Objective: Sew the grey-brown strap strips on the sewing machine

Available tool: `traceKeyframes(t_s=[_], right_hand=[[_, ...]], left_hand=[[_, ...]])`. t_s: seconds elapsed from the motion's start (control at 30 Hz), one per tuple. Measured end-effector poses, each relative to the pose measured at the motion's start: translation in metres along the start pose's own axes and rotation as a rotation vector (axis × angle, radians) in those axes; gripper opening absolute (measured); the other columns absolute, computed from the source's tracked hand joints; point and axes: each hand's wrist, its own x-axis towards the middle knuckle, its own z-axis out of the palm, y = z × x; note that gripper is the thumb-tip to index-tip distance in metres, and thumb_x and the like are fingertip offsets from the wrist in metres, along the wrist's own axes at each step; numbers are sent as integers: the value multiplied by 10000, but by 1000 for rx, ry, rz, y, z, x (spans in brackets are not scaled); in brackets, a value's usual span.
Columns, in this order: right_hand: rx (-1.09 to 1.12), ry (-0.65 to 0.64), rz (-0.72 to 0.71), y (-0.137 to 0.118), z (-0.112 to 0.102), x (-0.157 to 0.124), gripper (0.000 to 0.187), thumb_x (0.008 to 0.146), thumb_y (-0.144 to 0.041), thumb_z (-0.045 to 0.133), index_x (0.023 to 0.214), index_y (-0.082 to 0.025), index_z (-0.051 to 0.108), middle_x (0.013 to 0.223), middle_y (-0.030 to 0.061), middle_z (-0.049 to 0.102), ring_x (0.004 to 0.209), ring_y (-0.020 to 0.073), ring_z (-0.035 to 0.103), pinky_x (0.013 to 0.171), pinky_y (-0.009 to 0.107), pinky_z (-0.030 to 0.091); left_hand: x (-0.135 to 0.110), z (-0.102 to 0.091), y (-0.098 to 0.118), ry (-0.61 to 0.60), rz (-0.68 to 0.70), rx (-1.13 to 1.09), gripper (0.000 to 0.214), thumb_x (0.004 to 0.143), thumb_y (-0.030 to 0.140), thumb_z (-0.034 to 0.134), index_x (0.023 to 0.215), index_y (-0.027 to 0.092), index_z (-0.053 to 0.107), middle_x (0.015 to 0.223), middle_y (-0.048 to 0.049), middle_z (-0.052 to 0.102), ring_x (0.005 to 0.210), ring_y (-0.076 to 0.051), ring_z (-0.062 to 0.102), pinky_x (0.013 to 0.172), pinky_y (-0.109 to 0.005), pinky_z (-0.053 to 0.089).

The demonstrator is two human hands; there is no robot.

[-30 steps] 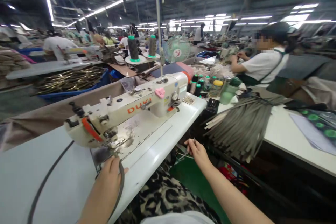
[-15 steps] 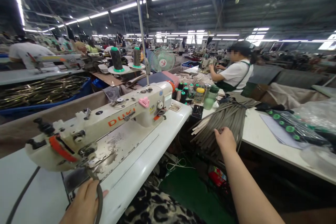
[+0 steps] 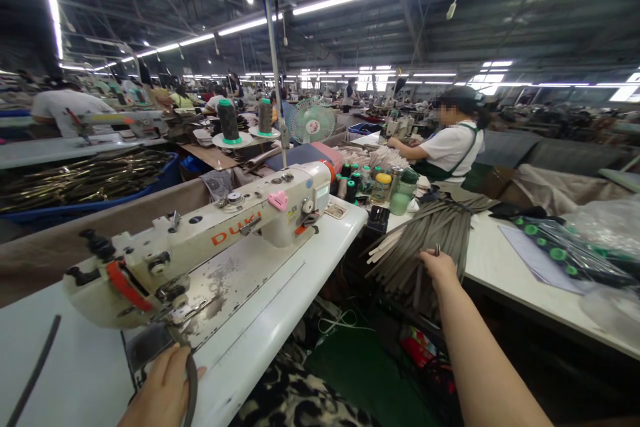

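Beside the needle end of a white sewing machine (image 3: pixel 265 217), my left hand (image 3: pixel 163 383) rests on the table, its fingers closed on a narrow grey strip (image 3: pixel 191 387) that curves past the thumb. Another dark strip (image 3: pixel 37 367) lies on the white table at far left. Over to the right, my right hand (image 3: pixel 443 270) reaches to a thick bundle of grey strips (image 3: pixel 425 230) draped over the edge of the neighbouring table. Its fingers pinch at one of those strips; a small dark end shows above the knuckles. A few paler strips (image 3: pixel 385 247) stick out from the bundle's left side.
Thread spools (image 3: pixel 351 190), a green jar (image 3: pixel 401 193) and a black box (image 3: pixel 378 219) stand behind the gap between tables. Plastic-wrapped green-ended spools (image 3: pixel 555 247) lie at right. A co-worker (image 3: pixel 450 143) sits beyond. A blue bin (image 3: pixel 170 173) is at left.
My right hand has shifted slightly right along the bundle, with its fingers drawn closer together. The left hand stays beside the machine. The view has moved a little.
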Motion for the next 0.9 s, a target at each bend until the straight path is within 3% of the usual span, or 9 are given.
traceKeyframes(t_s=[0.17,0.27,0.4,0.47,0.53,0.6,0.73,0.8,0.9], right_hand=[[225,-241,51,9,26,-40,217,973,-361,656,1015,-148,669,746,-42,636,551,80,554,552,229,492],[329,-358,35,22,57,-95,126,886,-249,728,868,-149,654,681,-62,626,522,74,553,558,223,482],[410,-571,60,42,98,-179,224,620,-179,831,611,-175,607,485,-65,556,417,111,527,475,238,422],[446,-603,84,46,108,-198,215,570,-233,832,593,-182,624,458,-42,556,383,122,498,429,242,360],[481,-566,104,42,108,-190,243,611,-369,807,670,-177,670,455,-33,545,361,109,429,400,238,270],[520,-478,114,32,102,-160,377,670,-521,751,791,-169,691,459,-50,514,363,95,360,406,240,222],[577,-274,99,15,91,-100,544,761,-679,589,955,-175,663,483,-80,476,405,106,353,443,253,250],[572,-253,94,15,93,-100,545,761,-686,574,948,-183,668,483,-66,501,430,132,427,462,261,293],[542,-354,87,25,108,-140,434,663,-611,700,794,-198,681,480,-31,554,468,171,543,494,273,367]], left_hand=[[1,-1,-2,-13,29,-10,286,947,366,486,1130,203,634,1174,-132,703,1045,-270,722,859,-354,621],[2,1,-2,-11,12,-20,283,937,363,497,1121,203,640,1148,-134,710,1018,-282,730,821,-365,629],[4,1,0,5,-4,-23,312,928,381,492,1136,196,633,1164,-142,702,1040,-296,721,877,-384,618],[6,-3,4,2,-1,-31,312,919,382,494,1129,198,633,1167,-142,703,1014,-296,725,859,-381,617],[8,-11,12,-11,-13,-38,286,896,360,510,1107,216,638,1139,-123,711,982,-298,727,846,-389,616],[10,-19,23,-16,-36,-36,268,874,330,530,1102,243,641,1119,-103,710,984,-308,720,864,-406,608],[9,-28,40,-2,-68,-20,271,872,315,540,1119,265,640,1176,-106,694,941,-322,713,845,-433,604],[9,-26,39,3,-73,-17,268,876,329,541,1111,249,642,1196,-122,689,926,-323,715,842,-437,603],[10,-19,31,-3,-72,-21,270,877,350,533,1088,225,645,1155,-130,704,949,-319,724,842,-422,607]])
